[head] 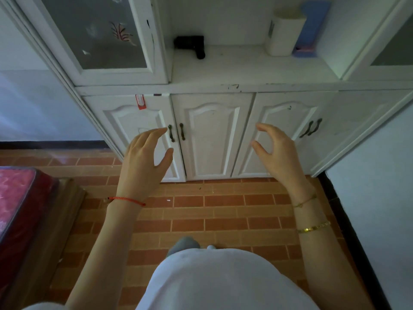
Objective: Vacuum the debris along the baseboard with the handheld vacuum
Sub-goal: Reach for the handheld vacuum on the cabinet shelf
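The handheld vacuum, a small black unit, lies on its side on the white surface of the cabinet's open middle niche, at the back left corner, with its handle pointing toward the front. To its right on the same surface, well apart from it, stand a white cylindrical container and, touching that, a blue object. Below the surface are white cabinet doors with dark metal handles. Both hands hover in front of these doors, holding nothing: the left hand with fingers spread and relaxed, the right hand with fingers loosely curved and apart. Neither touches the vacuum. A black baseboard runs along the right wall, beside the brick-patterned floor, where a few small specks of debris lie near the cabinet's foot.
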{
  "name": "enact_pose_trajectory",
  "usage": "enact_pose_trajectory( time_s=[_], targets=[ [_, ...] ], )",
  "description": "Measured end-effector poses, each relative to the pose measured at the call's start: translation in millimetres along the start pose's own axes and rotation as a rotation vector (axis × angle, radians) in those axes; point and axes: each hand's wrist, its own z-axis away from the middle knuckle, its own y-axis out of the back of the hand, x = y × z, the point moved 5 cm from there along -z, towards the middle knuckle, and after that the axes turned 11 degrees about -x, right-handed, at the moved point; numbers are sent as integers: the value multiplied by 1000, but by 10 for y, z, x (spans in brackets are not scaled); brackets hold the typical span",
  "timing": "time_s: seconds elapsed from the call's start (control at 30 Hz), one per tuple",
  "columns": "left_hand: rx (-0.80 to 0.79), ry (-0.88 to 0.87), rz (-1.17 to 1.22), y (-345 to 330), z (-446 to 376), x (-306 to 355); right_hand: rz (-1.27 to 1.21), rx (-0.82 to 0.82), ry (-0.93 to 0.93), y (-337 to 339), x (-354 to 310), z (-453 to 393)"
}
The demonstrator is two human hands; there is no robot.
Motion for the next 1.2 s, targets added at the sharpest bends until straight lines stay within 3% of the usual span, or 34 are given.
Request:
enact_pose_trajectory(
  time_s=[0.37,0.83,1.2],
  targets=[
    [-30,27,1,-239,-1176,-299,-27,-57,-39,-205,472,-1125],
    [-78,-85,29,-292,-3278,-613,-52,25,-35,-185,617,-3084],
    [-116,-93,36,-452,-3992,-854,-5,-8,-70,-453,775,-3849]
  ],
)
